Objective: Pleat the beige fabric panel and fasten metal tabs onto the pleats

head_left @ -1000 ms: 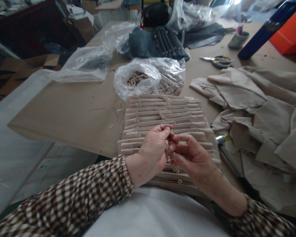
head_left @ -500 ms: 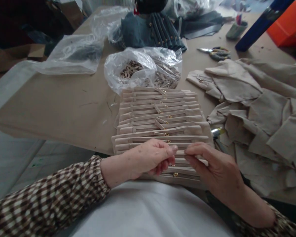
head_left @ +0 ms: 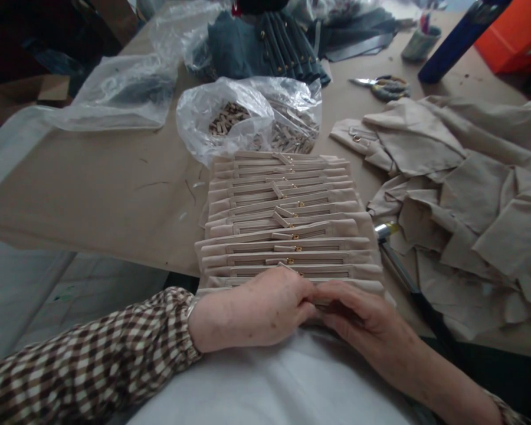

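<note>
Head view: left hand and right hand meet, pinching the nearest zipper strip of the stack at the table edge; next move likely needs fine fingertip alignment.

Zipper pieces: beige w/ small gold pulls. Sleeve near them: brown-white check pattern. Fabric pile right of zipper pieces: also beige. Behind them, clear plastic bag, dark grey-blue pieces, dark blue tube, orange box. Table: light brown.
</note>
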A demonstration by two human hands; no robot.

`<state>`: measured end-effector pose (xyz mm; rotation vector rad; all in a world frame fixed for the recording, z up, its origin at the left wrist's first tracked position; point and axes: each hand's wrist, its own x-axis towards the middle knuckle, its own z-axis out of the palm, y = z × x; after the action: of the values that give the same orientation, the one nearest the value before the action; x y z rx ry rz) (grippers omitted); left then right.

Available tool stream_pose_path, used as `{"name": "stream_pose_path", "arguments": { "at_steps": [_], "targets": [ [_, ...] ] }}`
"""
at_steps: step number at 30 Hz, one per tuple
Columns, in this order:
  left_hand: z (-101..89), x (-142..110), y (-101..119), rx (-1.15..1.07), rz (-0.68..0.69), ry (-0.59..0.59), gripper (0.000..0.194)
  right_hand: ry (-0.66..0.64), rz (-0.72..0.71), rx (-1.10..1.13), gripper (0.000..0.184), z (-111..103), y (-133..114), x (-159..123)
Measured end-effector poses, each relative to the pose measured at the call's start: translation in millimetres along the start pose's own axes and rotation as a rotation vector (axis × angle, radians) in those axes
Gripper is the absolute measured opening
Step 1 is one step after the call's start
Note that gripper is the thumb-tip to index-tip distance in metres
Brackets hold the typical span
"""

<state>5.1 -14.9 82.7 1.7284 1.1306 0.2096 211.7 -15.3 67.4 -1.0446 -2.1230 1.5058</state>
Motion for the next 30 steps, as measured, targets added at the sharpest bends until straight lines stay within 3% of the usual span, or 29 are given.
{"name": "stream_pose_path", "arguments": {
  "at_steps": [4,11,16,22,26,28,30],
  "targets": [
    [3.5,0.1,-2.8,0.115,-0.001,0.043,0.023,-0.038,0.09,0.044,0.017,3.3,6.0,-4.4],
    [2.4,0.1,3.2,0.308,-0.08,0.059,0.025,-0.051,0.058,-0.372,0.018,11.1,20.7,-7.1],
    [5.1,1.2,2.0,0.322,-0.05,0.131,0.019,-0.027,0.079,-0.484,0.02,18.7,22.7,-2.8],
    [8.6,0.9,-5.3,0.523,-0.041,0.105,0.02,-0.027,0.111,-0.598,0.015,23.3,24.1,4.5],
    [0.7,-5.1,-3.7,0.479,-0.115,0.074,0.018,-0.038,0.087,-0.569,0.016,20.7,22.3,6.1],
    [-11.3,-9.5,-2.1,0.36,-0.127,0.067,0.022,-0.033,0.049,-0.513,0.018,16.5,21.7,4.0],
    [-30.1,-12.2,-5.6,0.182,-0.141,0.135,0.026,-0.026,-0.029,-0.438,0.02,10.7,27.5,0.1]
  ]
}}
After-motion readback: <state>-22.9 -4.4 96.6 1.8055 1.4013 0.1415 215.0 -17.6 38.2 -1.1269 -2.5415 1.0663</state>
